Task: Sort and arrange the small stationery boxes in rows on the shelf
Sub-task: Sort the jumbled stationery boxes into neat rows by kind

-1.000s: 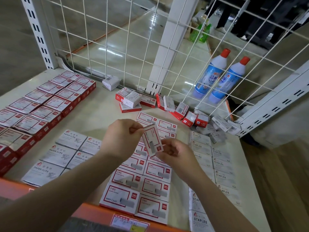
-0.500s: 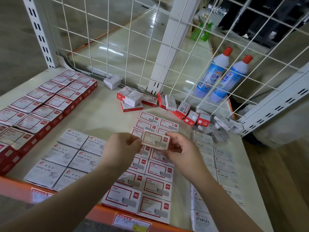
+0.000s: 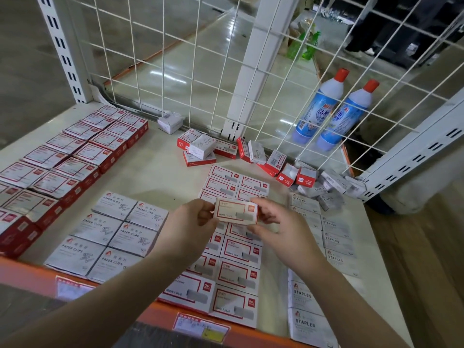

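Observation:
Both hands hold one small red-and-white staple box (image 3: pixel 236 210) flat, label up, just above the middle double row of matching red-framed boxes (image 3: pixel 238 249). My left hand (image 3: pixel 190 224) pinches its left end and my right hand (image 3: pixel 278 227) pinches its right end. White paper clip boxes (image 3: pixel 113 232) lie in rows at the left of the centre. Grey staples boxes (image 3: pixel 336 242) run in rows on the right. Red boxes (image 3: pixel 62 162) fill the far left. A loose heap of unsorted boxes (image 3: pixel 263 156) lies along the wire back.
The cream shelf (image 3: pixel 160 177) has an orange front edge (image 3: pixel 155 312) with price tags. A white wire grid (image 3: pixel 200 71) closes the back and right side. Two blue cleaner bottles (image 3: pixel 331 111) stand behind the grid. A lone white box (image 3: pixel 170 123) sits near the back.
The box was turned from upright to flat, label up, and carried a little farther back over the middle rows. Both hands stayed on it.

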Motion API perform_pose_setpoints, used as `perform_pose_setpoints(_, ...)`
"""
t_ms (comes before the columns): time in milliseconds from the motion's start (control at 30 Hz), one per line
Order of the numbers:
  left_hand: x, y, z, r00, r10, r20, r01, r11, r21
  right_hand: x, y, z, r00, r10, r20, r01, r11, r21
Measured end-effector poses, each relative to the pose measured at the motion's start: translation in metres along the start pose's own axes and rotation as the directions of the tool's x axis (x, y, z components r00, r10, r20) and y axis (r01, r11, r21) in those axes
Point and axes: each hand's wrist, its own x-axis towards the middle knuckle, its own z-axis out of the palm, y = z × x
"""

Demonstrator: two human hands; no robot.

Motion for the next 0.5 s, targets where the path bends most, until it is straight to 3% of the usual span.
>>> perform_pose_setpoints(500, -0.011, 0.010, -0.009, 0.997, 0.064, 0.041, -0.066, 0.995, 0.068, -0.014, -0.002, -0.010, 0.999, -0.032, -0.043, 0.032, 0.999, -0.016)
